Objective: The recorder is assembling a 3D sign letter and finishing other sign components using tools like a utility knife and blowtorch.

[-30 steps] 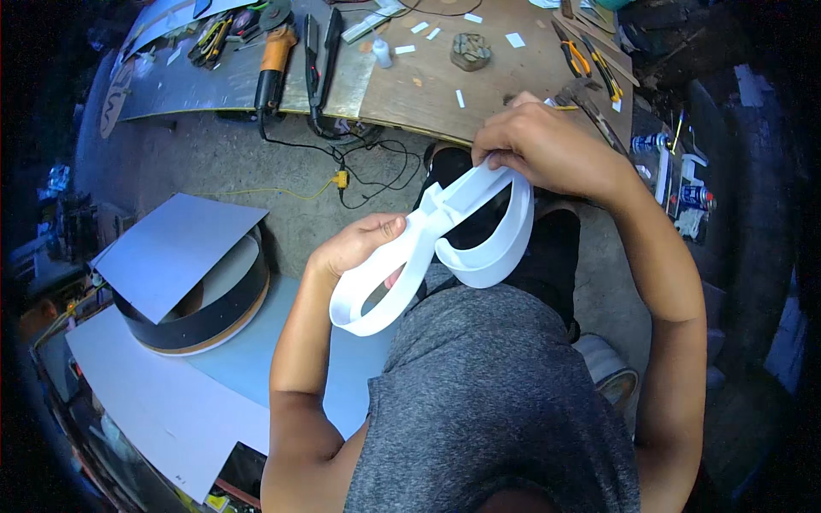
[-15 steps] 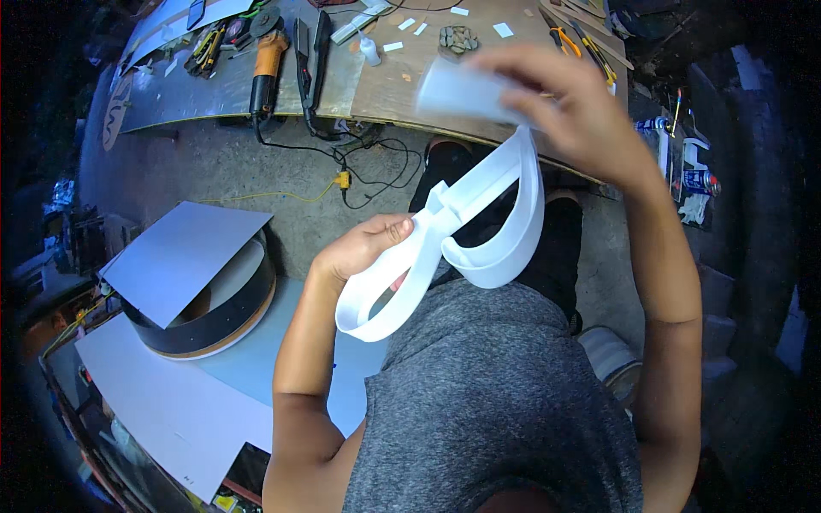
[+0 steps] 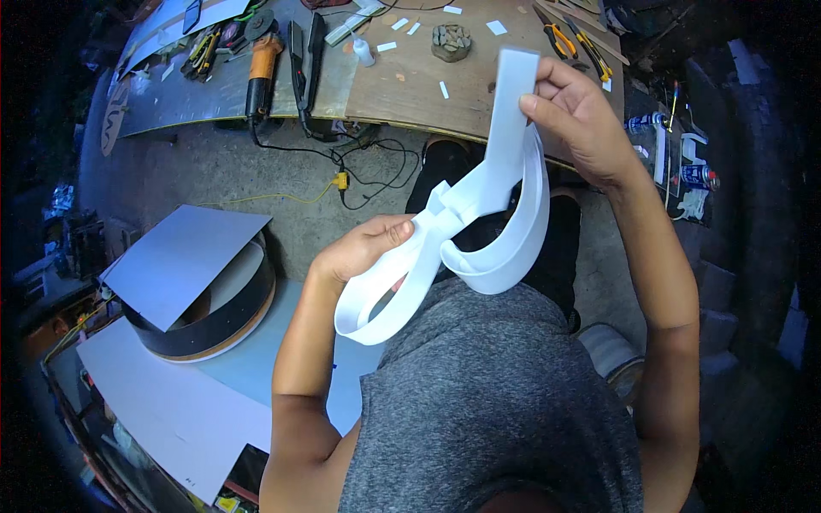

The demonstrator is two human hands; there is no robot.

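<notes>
A white looped shape of bent plastic strip (image 3: 505,265), like a hollow letter side wall, is held over my lap. My left hand (image 3: 363,248) is closed on its middle, thumb on top, next to the narrow lower-left loop. At the upper right, my right hand (image 3: 575,120) pinches the edge of a flat white strip (image 3: 511,111) between thumb and fingers. This strip stands nearly upright, its lower end meeting the looped shape. Whether the two are joined there I cannot tell.
Across the front stands a workbench (image 3: 410,90) with an orange angle grinder (image 3: 262,73), a black flat iron (image 3: 306,73), a small white bottle (image 3: 365,53) and orange-handled pliers (image 3: 560,41). Cables (image 3: 376,167) lie on the floor. White sheets (image 3: 171,402) and a round drum-like form (image 3: 205,316) are at left.
My right hand's strip has swung from a blurred, sideways position to nearly upright, its lower end now against the looped shape. My left hand has stayed about where it was.
</notes>
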